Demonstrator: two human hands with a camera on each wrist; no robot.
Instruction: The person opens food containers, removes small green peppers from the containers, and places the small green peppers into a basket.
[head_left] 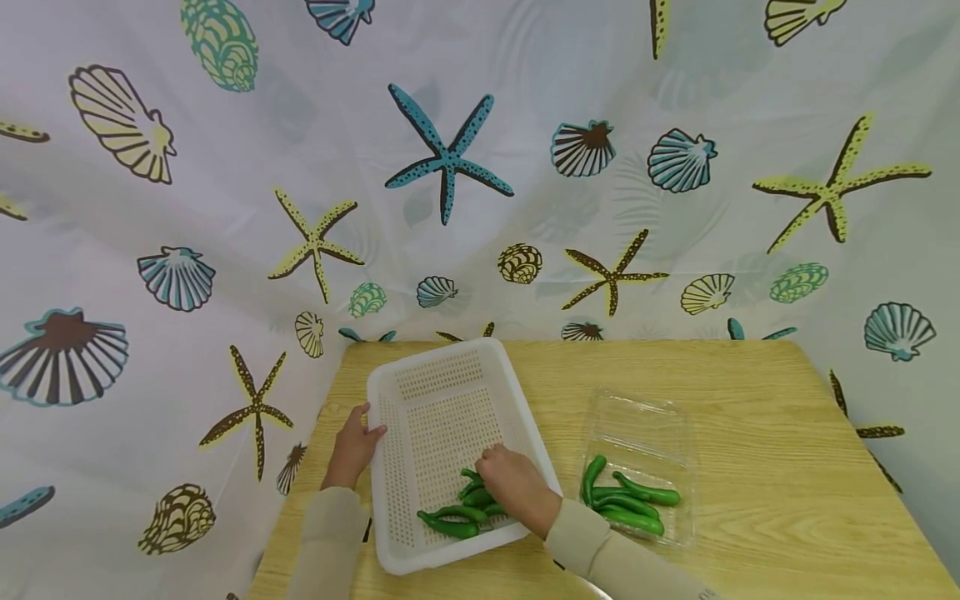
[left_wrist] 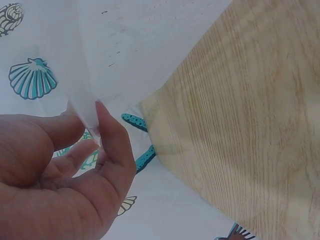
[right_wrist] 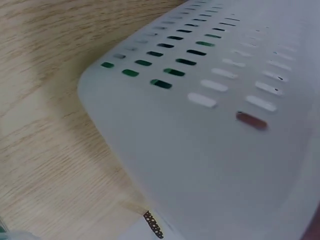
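A white perforated plastic basket [head_left: 447, 417] stands slightly turned on the table. My left hand [head_left: 354, 446] grips its left rim, and in the left wrist view thumb and fingers pinch the thin white edge. Several green chili peppers [head_left: 450, 528] lie in the near end of the basket. Reaching over the right rim, my right hand [head_left: 519, 487] has its fingers curled on a green chili pepper [head_left: 471, 474], partly hidden beneath them. The right wrist view mostly shows the basket's outer wall [right_wrist: 175, 145], with green showing through the slots.
To the right of the basket, a clear plastic clamshell box [head_left: 643, 421] lies with its lid folded back and several green chili peppers [head_left: 630, 505] inside. Wooden table [head_left: 772, 450] surrounds both containers. A white curtain [head_left: 510, 83] printed with shells and starfish hangs around the table's back and sides.
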